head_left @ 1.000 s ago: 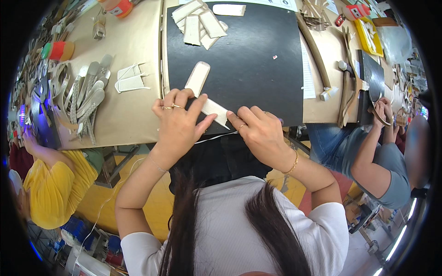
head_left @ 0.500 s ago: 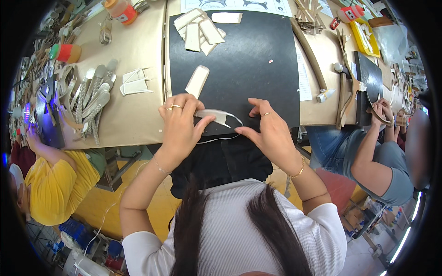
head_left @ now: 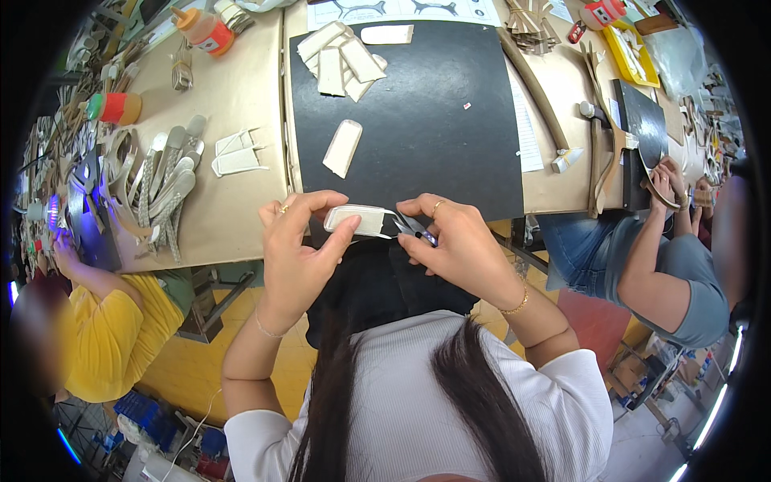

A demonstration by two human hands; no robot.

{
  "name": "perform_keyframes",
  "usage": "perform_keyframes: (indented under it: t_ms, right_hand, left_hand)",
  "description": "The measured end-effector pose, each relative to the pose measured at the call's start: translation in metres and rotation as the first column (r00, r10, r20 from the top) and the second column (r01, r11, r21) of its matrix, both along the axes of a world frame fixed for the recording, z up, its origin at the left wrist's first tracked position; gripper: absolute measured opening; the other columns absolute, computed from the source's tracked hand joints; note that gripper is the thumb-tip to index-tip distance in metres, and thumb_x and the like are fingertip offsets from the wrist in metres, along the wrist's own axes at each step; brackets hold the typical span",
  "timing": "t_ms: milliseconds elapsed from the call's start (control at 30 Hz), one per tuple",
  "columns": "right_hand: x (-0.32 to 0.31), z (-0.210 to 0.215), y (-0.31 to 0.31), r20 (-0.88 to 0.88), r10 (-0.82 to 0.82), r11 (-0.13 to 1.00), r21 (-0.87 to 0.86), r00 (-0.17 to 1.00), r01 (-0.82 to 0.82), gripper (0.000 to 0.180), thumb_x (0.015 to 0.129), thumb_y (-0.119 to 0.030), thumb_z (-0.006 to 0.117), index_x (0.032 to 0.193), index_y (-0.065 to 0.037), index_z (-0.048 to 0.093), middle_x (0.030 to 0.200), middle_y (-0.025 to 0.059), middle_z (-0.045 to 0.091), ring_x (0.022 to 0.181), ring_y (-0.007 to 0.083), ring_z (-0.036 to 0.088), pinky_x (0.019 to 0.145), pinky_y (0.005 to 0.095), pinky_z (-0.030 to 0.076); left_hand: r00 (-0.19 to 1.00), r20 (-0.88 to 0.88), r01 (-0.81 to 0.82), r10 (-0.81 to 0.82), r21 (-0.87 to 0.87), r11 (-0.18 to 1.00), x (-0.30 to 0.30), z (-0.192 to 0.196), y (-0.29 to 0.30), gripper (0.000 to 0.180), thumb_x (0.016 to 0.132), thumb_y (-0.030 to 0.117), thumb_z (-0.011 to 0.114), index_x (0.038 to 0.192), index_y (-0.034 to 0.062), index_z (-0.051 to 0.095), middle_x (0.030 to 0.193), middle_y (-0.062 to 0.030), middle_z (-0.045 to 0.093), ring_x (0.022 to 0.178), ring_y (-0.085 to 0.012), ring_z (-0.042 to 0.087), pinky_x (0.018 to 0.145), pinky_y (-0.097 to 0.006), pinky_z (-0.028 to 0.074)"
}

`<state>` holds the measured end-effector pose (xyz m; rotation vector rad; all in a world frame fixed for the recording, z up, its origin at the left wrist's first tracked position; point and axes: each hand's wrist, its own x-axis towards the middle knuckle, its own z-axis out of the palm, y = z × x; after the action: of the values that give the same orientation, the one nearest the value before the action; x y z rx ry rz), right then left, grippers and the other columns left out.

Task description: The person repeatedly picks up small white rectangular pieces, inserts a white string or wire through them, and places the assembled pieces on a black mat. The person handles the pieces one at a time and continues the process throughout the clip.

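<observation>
My left hand (head_left: 295, 245) pinches a small cream, round-ended strap piece (head_left: 363, 218) between thumb and fingers, just past the front edge of a black work mat (head_left: 426, 112). White piping cord runs round the piece's border, with short ends sticking out on the right. Closed round a pair of small snips (head_left: 427, 236) with dark blades and a bluish part, my right hand (head_left: 466, 241) has the blades at those cord ends. Whether the blades touch the cord is too small to tell. On the mat lies one similar cream piece (head_left: 343, 149), apart from a heap of them (head_left: 341, 60).
White-edged pieces (head_left: 238, 153) and a bundle of grey straps (head_left: 165, 173) lie on the left, near two glue bottles (head_left: 120, 108). A hammer (head_left: 594, 153) and a yellow tray (head_left: 630, 52) are on the right. People work on both sides.
The snips have come into my right hand, which was empty beside the cord. The long trailing cord no longer shows. My left hand has moved lower and turned the piece flat.
</observation>
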<state>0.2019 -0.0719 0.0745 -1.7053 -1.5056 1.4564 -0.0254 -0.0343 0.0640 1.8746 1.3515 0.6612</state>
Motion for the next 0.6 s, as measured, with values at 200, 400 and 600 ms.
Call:
perform_keyframes:
  t_ms: [200,400,600]
  right_hand:
    - [-0.005,-0.004,0.004,-0.116,-0.121,0.985,-0.136,0.986,0.105,0.029,0.097,-0.006,0.069,0.123,0.006,0.065,0.097,0.0134,0.076,0.079,0.0164,0.077,0.058,0.0247,0.061]
    - [0.002,-0.007,0.007,-0.129,-0.255,0.961,-0.139,0.958,0.237,0.032,0.095,-0.004,0.071,0.125,0.004,0.065,0.097,0.0102,0.075,0.076,0.0108,0.075,0.055,0.0216,0.059]
    - [0.024,-0.005,0.016,-0.077,-0.340,0.934,-0.145,0.937,0.326,0.043,0.087,-0.008,0.080,0.125,-0.003,0.060,0.075,0.0014,0.066,0.046,0.0030,0.052,0.038,0.0187,0.039]
  left_hand:
    - [0.998,0.056,-0.002,0.000,0.034,0.999,-0.004,-0.002,-0.003,0.026,0.085,0.009,0.082,0.108,0.0047,0.070,0.097,-0.0050,0.068,0.092,-0.0156,0.053,0.083,-0.030,0.044]
    - [0.915,0.266,-0.264,0.305,-0.177,0.948,-0.021,-0.023,-0.001,0.027,0.088,0.012,0.082,0.110,0.0036,0.070,0.096,-0.0043,0.068,0.090,-0.0140,0.059,0.087,-0.030,0.044]
    - [0.842,0.091,-0.539,0.532,0.158,0.827,-0.078,-0.062,0.062,0.037,0.089,0.018,0.082,0.120,0.0023,0.067,0.104,-0.0074,0.066,0.100,-0.0201,0.062,0.093,-0.033,0.049]
